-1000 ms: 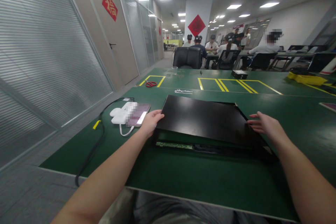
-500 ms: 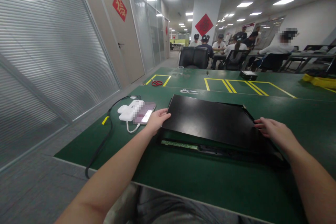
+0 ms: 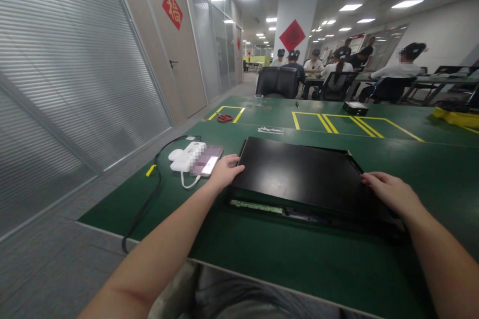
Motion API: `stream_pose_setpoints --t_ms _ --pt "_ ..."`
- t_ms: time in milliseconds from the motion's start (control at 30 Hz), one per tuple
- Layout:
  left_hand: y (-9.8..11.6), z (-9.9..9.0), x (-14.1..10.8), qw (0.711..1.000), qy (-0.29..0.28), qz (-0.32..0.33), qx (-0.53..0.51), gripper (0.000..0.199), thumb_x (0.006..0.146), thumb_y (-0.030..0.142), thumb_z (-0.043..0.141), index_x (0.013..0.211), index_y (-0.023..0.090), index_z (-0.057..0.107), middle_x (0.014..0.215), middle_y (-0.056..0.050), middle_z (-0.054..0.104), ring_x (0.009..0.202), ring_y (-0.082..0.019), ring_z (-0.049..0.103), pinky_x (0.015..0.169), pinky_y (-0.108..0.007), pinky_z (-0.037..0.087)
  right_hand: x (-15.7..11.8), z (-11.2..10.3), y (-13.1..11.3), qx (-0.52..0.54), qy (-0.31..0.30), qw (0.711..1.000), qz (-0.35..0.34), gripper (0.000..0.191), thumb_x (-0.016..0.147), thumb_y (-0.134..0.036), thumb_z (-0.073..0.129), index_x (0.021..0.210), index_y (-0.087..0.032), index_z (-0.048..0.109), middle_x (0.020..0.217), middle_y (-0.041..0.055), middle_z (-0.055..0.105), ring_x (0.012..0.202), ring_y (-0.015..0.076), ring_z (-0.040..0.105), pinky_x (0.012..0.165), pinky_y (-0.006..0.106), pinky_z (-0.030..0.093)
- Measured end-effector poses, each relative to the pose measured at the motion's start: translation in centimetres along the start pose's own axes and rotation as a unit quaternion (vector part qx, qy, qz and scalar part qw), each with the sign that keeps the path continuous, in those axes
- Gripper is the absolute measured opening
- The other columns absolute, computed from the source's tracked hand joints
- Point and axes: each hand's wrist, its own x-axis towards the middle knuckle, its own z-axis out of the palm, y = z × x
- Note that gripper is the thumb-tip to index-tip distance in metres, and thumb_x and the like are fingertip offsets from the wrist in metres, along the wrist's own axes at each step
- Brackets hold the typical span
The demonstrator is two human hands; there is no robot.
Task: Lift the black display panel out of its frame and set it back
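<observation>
"Panel (image 3: 295, 172): where, exactly?"

"Lying over the black frame (image 3: 310, 215), on the green table (image 3: 284, 269), between left hand (image 3: 226, 172) and right hand (image 3: 391, 189)."

"And along the near side?"

"Uncovered there, with a green circuit strip (image 3: 256, 206) showing just outside the panel's edge."

"Left grip?"

"Narrow, holding the panel by the left edge, thumb on top."

"Right grip?"

"Bent in at the right edge, thumb and fingertips close together. Cannot tell whether holding panel or frame."

"Near the left hand?"

"Just beside, a phone (image 3: 210, 164); next to that, a white box (image 3: 187, 157). Farther left, a black cable (image 3: 139, 222) with a yellow tag (image 3: 151, 170)."

"Beyond the panel?"

"First, white pieces (image 3: 270, 130). Then, toward the far side of the table, red scissors (image 3: 225, 118), a clear cup (image 3: 258, 100) and a black box (image 3: 355, 108)."
</observation>
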Motion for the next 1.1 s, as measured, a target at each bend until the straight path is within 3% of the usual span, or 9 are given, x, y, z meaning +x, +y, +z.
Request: stream_pose_setpoints --t_ms 133,567,1100 --pt "-1.0 0.0 0.4 0.997 -0.014 0.009 0.071 0.025 0.064 0.023 0.082 0.088 0.016 0.080 0.140 -0.017 0.063 0.129 -0.035 0.063 0.110 -0.045 0.050 -0.5 -0.3 -0.8 -0.056 -0.010 0.998 0.005 0.052 0.086 -0.063 0.048 0.111 -0.027 0.076 0.114 0.0127 0.077 0.112 0.0393 0.068 0.090 0.049 0.053" --pt "-1.3 -0.2 0.6 0.964 -0.058 0.056 0.255 0.020 0.070 0.023 0.076 0.088 0.016 0.079 0.139 -0.020 0.063 0.131 -0.037 0.061 0.112 -0.047 0.048 -1.4 -0.6 -2.1 -0.101 -0.022 0.995 0.012 0.053 0.089 -0.062 0.045 0.117 -0.028 0.075 0.118 0.0122 0.076 0.113 0.0384 0.068 0.091 0.048 0.054" --pt "-1.1 -0.1 0.3 0.954 -0.047 0.086 0.282 0.017 0.067 0.021 0.074 0.083 0.018 0.076 0.132 -0.017 0.064 0.126 -0.036 0.064 0.113 -0.044 0.048 -1.3 -0.6 -2.0 -0.107 -0.027 0.994 0.013 0.052 0.089 -0.061 0.046 0.116 -0.028 0.076 0.121 0.0130 0.076 0.113 0.0384 0.068 0.090 0.048 0.055"
